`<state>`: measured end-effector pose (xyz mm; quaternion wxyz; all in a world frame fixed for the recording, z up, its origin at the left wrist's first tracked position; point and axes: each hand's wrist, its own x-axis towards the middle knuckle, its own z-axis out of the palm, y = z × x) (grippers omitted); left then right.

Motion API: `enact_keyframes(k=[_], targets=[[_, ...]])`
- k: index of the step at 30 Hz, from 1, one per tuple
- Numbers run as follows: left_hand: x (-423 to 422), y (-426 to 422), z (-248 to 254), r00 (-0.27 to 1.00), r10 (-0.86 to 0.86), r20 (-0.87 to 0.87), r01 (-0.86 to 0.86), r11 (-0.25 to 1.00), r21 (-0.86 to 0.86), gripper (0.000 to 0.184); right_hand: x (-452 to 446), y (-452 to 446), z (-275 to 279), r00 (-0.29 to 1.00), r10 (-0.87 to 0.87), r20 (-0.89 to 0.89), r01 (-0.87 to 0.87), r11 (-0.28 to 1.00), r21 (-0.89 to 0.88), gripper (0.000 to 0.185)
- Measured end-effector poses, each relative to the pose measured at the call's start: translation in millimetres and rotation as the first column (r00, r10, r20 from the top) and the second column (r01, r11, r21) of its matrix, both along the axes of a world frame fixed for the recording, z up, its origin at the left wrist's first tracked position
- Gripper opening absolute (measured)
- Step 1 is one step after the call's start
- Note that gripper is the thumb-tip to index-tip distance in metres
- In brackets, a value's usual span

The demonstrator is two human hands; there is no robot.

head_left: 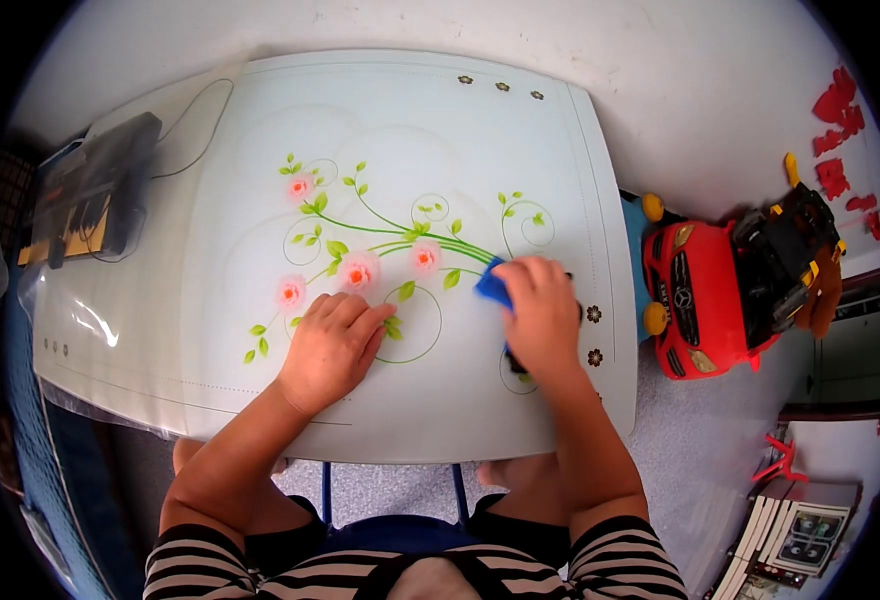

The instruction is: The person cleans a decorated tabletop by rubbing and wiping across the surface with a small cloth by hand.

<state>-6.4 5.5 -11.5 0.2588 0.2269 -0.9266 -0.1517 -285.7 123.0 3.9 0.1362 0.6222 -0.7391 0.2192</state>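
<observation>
Dial: the tabletop, 12 at the wall edge, 6 at the seated person.

Item 1. Table (290, 110), pale top, printed with a flower spray (423, 258) around the centre.

Item 2. Blue piece (493, 284), at between 3 and 4 o'clock on the tabletop, partly covered by the right hand; material uncertain.

Item 3. Right hand (542, 312), same position. Fingers near one another, bent over the blue piece and apparently pinching it; the thumb's full hold is hidden. A dark piece (516, 362) shows at the hand's 7 o'clock; whether it joins the blue piece, cannot tell.

Item 4. Left hand (332, 345), near 6 o'clock, palm down; fingers side by side, loosely bent, no object visible in them.

Item 5. Black device (138, 150), near 10 o'clock, under a clear sheet (110, 320).

Handling note (judgement): the blue piece calls for light, even finger pressure and a relaxed wrist; the left hand serves best as a steady rest, apart from the right.
</observation>
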Motion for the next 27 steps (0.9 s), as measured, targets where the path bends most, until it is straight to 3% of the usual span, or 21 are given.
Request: enact_keyframes(k=[2, 4, 5, 6, 8, 10, 12, 14, 18, 21, 22, 24, 26, 27], targets=[[-0.3, 0.3, -0.8, 1.0, 0.001, 0.0, -0.001, 1.0, -0.004, 0.029, 25.9, 2.3, 1.7, 0.958, 0.276, 0.073, -0.277, 0.961, 0.002, 0.027], [-1.1, 0.5, -0.5, 1.0, -0.002, -0.004, 0.002, 1.0, -0.001, 0.029, 51.1, 7.4, 0.0, 0.883, 0.445, 0.149, -0.448, 0.894, -0.011, 0.048], [-1.0, 0.4, -0.3, 1.0, -0.001, -0.012, 0.001, 1.0, 0.0, 0.029, 61.0, 10.2, -4.6, 0.839, 0.503, 0.208, -0.514, 0.858, -0.003, 0.049], [-0.9, 0.3, -0.2, 1.0, -0.004, -0.009, 0.004, 1.0, 0.002, 0.029, 64.9, 10.5, -3.6, 0.84, 0.499, 0.212, -0.511, 0.86, -0.003, 0.049], [-0.5, -0.4, -0.2, 1.0, -0.005, -0.009, 0.005, 1.0, -0.005, 0.029, 69.6, 11.0, 2.1, 0.792, 0.55, 0.263, -0.566, 0.824, -0.018, 0.022], [0.0, -0.2, -0.4, 1.0, -0.003, -0.008, 0.003, 1.0, -0.006, 0.029, 52.5, 6.0, 2.8, 0.802, 0.522, 0.29, -0.551, 0.834, 0.023, 0.027], [0.8, -0.3, -0.5, 1.0, -0.001, -0.01, 0.001, 1.0, -0.008, 0.028, 30.2, 2.1, 5.6, 0.941, 0.274, 0.2, -0.288, 0.957, 0.044, 0.037], [0.7, -0.6, -0.5, 1.0, -0.004, -0.007, 0.004, 1.0, 0.002, 0.027, 2.7, -0.3, -4.9, 0.99, 0.04, 0.137, -0.043, 0.999, 0.017, 0.046], [0.1, -0.5, -0.7, 1.0, -0.005, -0.017, 0.005, 1.0, -0.003, 0.026, -19.5, -2.9, -6.9, 0.98, -0.154, 0.127, 0.154, 0.988, 0.01, 0.048], [-0.8, -1.0, -0.3, 1.0, -0.007, -0.011, 0.007, 1.0, -0.001, 0.027, 2.9, 2.1, 0.2, 0.991, 0.081, 0.103, -0.086, 0.995, 0.043, 0.049], [-1.0, -1.0, 0.8, 1.0, -0.008, -0.012, 0.008, 1.0, -0.006, 0.027, 14.9, 2.7, 1.3, 0.978, 0.172, 0.122, -0.175, 0.985, 0.014, 0.041], [-0.6, 0.0, 1.4, 1.0, -0.013, -0.004, 0.013, 1.0, -0.006, 0.027, 43.6, 3.4, 2.3, 0.93, 0.344, 0.129, -0.341, 0.939, -0.044, 0.028], [-1.0, -0.1, 1.7, 1.0, -0.012, -0.01, 0.012, 1.0, -0.003, 0.027, 61.8, 9.2, 4.0, 0.84, 0.484, 0.247, -0.501, 0.865, 0.01, 0.03], [-0.9, 0.1, 1.8, 1.0, -0.014, -0.008, 0.014, 1.0, -0.002, 0.027, 61.9, 9.7, 3.4, 0.84, 0.482, 0.25, -0.499, 0.866, 0.009, 0.03]])
